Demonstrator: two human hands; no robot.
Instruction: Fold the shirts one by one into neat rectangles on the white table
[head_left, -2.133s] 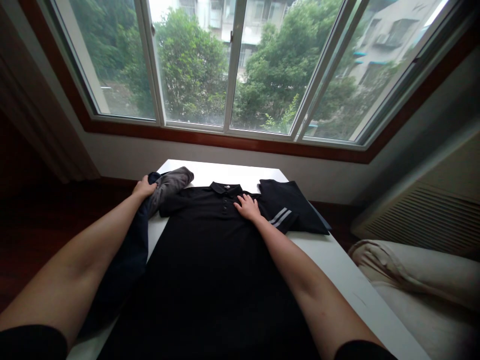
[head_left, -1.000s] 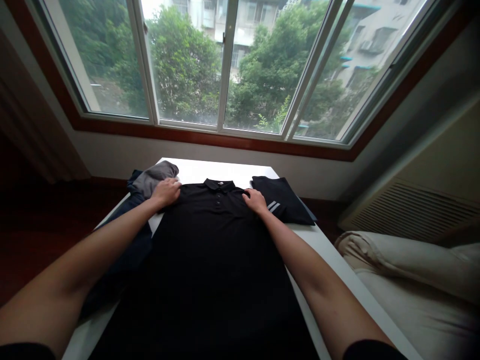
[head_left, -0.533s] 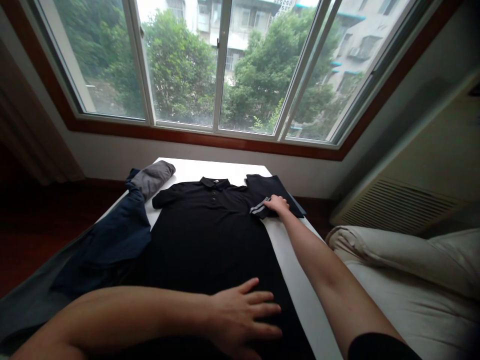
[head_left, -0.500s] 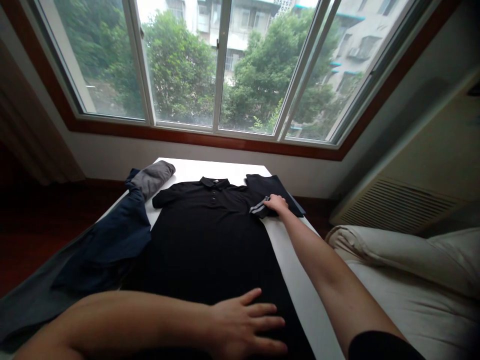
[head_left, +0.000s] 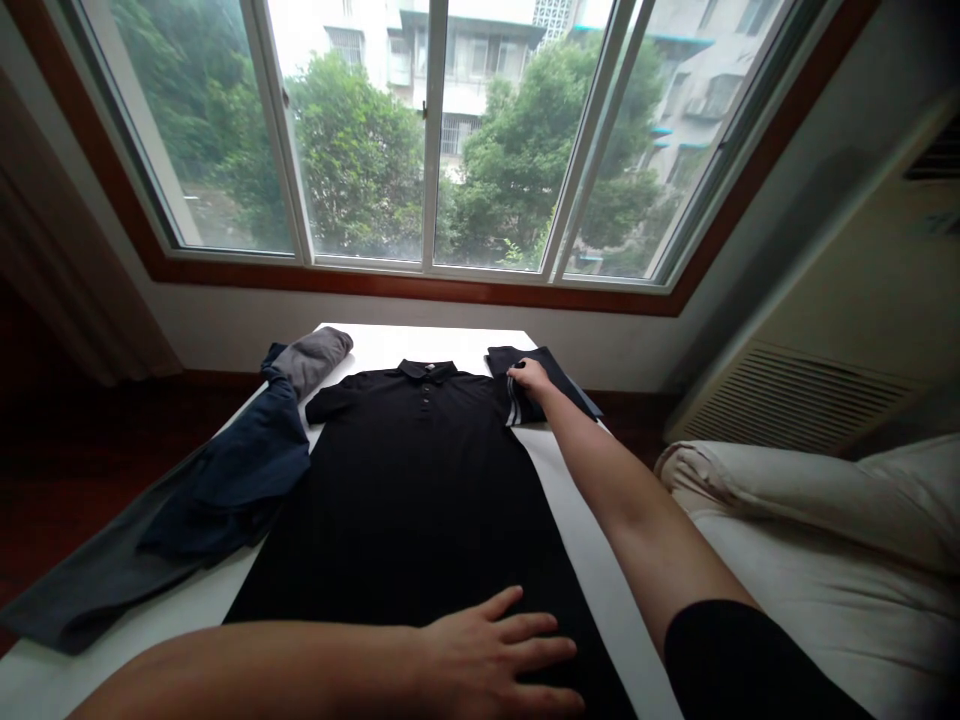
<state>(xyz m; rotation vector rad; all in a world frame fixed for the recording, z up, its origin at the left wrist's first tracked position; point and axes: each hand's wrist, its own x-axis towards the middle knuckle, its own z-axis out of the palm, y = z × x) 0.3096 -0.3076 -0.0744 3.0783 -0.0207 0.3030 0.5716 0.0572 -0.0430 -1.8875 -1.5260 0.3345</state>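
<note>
A black polo shirt (head_left: 420, 490) lies spread on the white table (head_left: 390, 345), its buttoned collar toward the window. My left hand (head_left: 502, 650) rests flat on the lower part of the shirt, fingers spread. At the far right, my right hand (head_left: 531, 378) pinches the edge of the shirt's sleeve, which has pale stripes on its cuff. That sleeve lies over or against a dark folded garment (head_left: 564, 392) at the table's right corner; exactly how they overlap is hard to see.
On the left, navy clothing (head_left: 232, 475), a grey garment (head_left: 315, 362) and dark grey fabric (head_left: 97, 590) lie along the table edge. A cream cushioned seat (head_left: 825, 560) stands on the right, with a vented cabinet (head_left: 802, 395) behind it. Beyond the table is a window (head_left: 487, 285).
My right hand has moved slightly up and left with the sleeve edge, and the striped cuff has turned from slanting to nearly upright. My left hand stays flat on the shirt.
</note>
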